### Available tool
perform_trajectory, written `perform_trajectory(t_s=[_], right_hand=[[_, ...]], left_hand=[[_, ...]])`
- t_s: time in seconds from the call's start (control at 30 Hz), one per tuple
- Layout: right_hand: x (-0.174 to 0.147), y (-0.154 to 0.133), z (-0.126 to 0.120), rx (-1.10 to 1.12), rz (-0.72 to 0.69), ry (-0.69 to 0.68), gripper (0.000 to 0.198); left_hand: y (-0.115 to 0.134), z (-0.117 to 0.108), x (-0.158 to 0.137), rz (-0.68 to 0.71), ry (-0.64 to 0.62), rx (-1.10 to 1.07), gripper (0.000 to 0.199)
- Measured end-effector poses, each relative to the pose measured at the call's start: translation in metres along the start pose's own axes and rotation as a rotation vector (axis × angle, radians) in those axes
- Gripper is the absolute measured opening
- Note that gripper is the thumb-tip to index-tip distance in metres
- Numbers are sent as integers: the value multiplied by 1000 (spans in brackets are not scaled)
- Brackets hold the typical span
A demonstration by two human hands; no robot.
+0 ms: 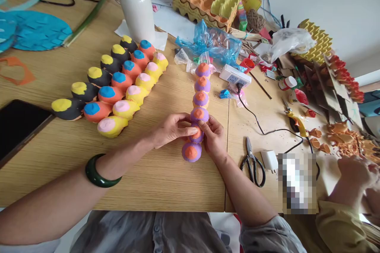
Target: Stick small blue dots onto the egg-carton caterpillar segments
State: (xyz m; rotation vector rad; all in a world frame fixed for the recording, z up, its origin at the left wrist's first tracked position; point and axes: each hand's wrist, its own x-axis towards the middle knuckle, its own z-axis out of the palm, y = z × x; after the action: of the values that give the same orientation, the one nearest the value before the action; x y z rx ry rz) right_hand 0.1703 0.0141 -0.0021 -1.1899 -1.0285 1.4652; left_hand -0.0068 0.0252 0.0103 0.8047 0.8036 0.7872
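A strip of egg-carton cups (199, 99), painted purple with orange tips, stands out from me in one row of several bumps. My left hand (175, 130) grips its near part from the left, with the thumb on the cup second from the near end. From the right, my right hand (214, 136) holds the same strip, its thumb close to the left one. The fingers under the strip are partly hidden. Left of my hands lie three more painted strips: black with yellow tips (99, 75), orange with blue tips (120, 83), and yellow with pink tips (136, 91).
A white bottle (138, 12) stands behind the strips; a dark phone (20, 126) lies far left. Scissors (252, 162), a white plug adapter (269, 161) and a power strip (234, 75) with its cord lie right. Another person's hands (356, 174) are at the right edge. Egg trays (204, 0) are stacked behind.
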Motion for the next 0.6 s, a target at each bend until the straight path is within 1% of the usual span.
perform_trajectory(t_s=[0.1,0.2,0.37,0.6], right_hand=[[-3,1,0,-8,25,10,28],[-7,-1,2,2,55,30,28],[-11,-6,7,27,80,45,28],[-13,-11,10,72,118,40,22]], left_hand=[[0,3,-3,-4,33,9,50],[1,5,-5,-21,56,-5,46],[-2,4,-7,-56,63,-8,47],[-2,7,-9,-38,70,-2,48]])
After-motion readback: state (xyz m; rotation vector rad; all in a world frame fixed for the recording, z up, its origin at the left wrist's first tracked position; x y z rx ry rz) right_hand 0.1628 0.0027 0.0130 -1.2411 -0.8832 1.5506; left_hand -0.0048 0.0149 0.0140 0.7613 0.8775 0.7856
